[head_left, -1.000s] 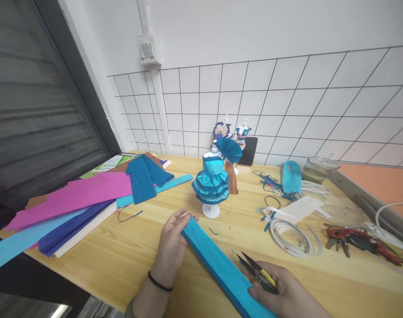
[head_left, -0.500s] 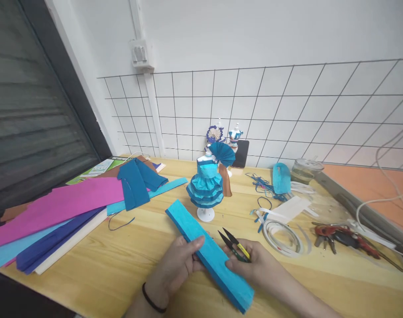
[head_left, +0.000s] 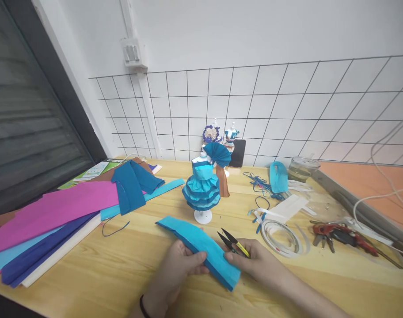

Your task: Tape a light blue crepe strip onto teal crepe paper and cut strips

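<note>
A folded strip of turquoise crepe paper (head_left: 201, 243) slants across in front of me, bowed at its far left end. My left hand (head_left: 180, 267) pinches it near the middle, thumb on top and fingers beneath. My right hand (head_left: 254, 260) has its thumb on the strip's right edge and also holds a pair of thread snips (head_left: 233, 244). The snips' blades are apart and point up and left, above the paper. Just beyond the strip stands a small white dress form (head_left: 203, 215) in a tiered turquoise and teal paper dress (head_left: 201, 187) with a pleated teal fan (head_left: 218, 153) at its shoulder.
Crepe paper sheets (head_left: 78, 198) in several colours are heaped at left. Two smaller dress forms (head_left: 231, 134) and a dark phone (head_left: 237, 153) stand behind. At right lie paper scraps (head_left: 259, 183), a white tape coil (head_left: 281, 236), keys (head_left: 327, 242) and a lidded jar (head_left: 302, 168).
The strip has tilted flatter and now bows, its far left end lower. Its near right end has risen. The view has shifted slightly; both hands keep their hold.
</note>
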`<move>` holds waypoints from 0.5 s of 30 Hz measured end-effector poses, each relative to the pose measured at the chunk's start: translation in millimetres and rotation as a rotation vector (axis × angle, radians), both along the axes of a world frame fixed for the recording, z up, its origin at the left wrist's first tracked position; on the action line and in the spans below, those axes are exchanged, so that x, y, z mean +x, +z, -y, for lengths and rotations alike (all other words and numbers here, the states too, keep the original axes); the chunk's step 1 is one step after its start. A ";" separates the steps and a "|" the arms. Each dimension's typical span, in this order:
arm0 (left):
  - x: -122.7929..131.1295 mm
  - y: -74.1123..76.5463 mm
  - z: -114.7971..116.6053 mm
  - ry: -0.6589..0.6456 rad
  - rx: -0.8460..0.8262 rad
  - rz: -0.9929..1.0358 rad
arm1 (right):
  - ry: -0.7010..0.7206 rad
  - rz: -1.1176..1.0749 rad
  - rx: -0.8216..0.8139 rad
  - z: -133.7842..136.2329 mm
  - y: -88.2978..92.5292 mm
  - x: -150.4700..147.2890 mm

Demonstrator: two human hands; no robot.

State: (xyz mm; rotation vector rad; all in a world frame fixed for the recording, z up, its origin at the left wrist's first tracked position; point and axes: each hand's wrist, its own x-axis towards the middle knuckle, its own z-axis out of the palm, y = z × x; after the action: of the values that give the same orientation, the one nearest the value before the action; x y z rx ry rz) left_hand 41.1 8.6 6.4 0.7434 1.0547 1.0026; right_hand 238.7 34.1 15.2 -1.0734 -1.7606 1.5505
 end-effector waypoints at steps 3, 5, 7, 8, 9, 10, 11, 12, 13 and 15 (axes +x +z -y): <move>1.6 1.3 -0.4 0.059 -0.004 -0.026 | 0.008 -0.016 -0.022 4.8 0.1 4.1; 3.0 1.5 -0.5 0.064 0.010 -0.048 | -0.020 -0.004 -0.023 7.2 0.2 5.2; 4.2 1.2 -0.6 0.071 0.018 -0.053 | -0.059 0.021 -0.015 8.1 -0.5 5.9; 4.7 0.9 -0.7 0.077 0.022 -0.052 | -0.076 0.031 -0.010 8.1 -1.2 6.3; 5.3 0.6 -0.7 0.082 0.025 -0.050 | -0.090 0.037 -0.005 7.9 -2.2 6.8; 5.9 0.4 -0.7 0.081 0.030 -0.050 | -0.104 0.042 -0.001 7.5 -3.3 7.4; 6.5 0.1 -0.7 0.076 0.039 -0.050 | -0.115 0.047 0.004 7.3 -4.6 7.8; 7.2 -0.2 -0.6 0.063 0.051 -0.054 | -0.122 0.049 0.006 7.1 -5.9 8.3; 7.9 -0.5 -0.5 0.045 0.063 -0.064 | -0.128 0.050 0.008 7.0 -7.1 8.6; 9.2 -1.6 -0.2 0.006 0.090 -0.086 | -0.134 0.049 0.012 7.3 -8.7 8.9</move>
State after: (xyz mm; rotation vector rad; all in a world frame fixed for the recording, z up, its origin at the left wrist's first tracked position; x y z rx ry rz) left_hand 50.3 8.7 4.8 0.8643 1.0920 1.0359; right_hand 247.5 26.8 6.6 -1.2077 -1.6903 1.4424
